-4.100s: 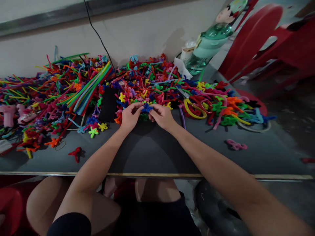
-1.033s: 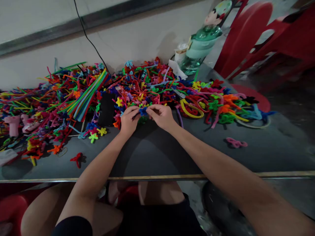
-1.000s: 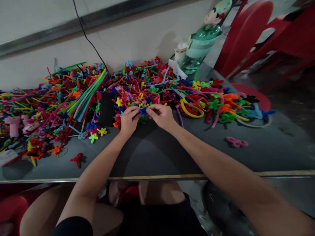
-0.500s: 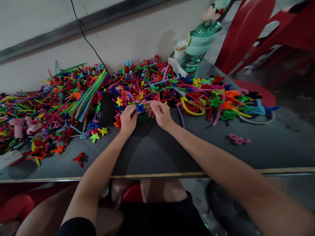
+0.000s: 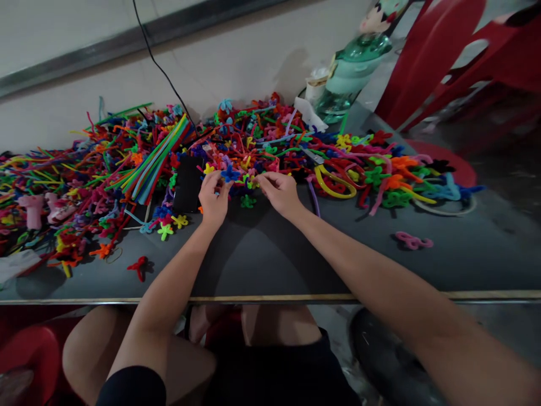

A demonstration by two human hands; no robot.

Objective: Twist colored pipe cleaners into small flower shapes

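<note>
My left hand (image 5: 214, 197) pinches a blue pipe-cleaner flower (image 5: 229, 173) between thumb and fingertips, raised at the near edge of the colourful heap. To its right, my right hand (image 5: 279, 193) has thumb and forefinger pressed together. A small yellowish bit shows by those fingertips, but whether they grip it is unclear. On the dark table between the hands lies a green pipe-cleaner flower (image 5: 248, 201). A black phone (image 5: 189, 184) rests just left of my left hand. Yellow-handled scissors (image 5: 336, 181) lie in the heap to the right of my right hand.
A bundle of straight pipe cleaners (image 5: 158, 163) lies on the heap at left. Near the front are a red twisted piece (image 5: 138, 268) and a pink looped piece (image 5: 413, 241). A green bottle (image 5: 349, 79) stands at the back, with red chairs (image 5: 431, 62) beyond the table.
My hands have moved apart. The left, with the blue flower, has shifted left, and the right has closed its fingers into a pinch. The green flower between them is now uncovered.
</note>
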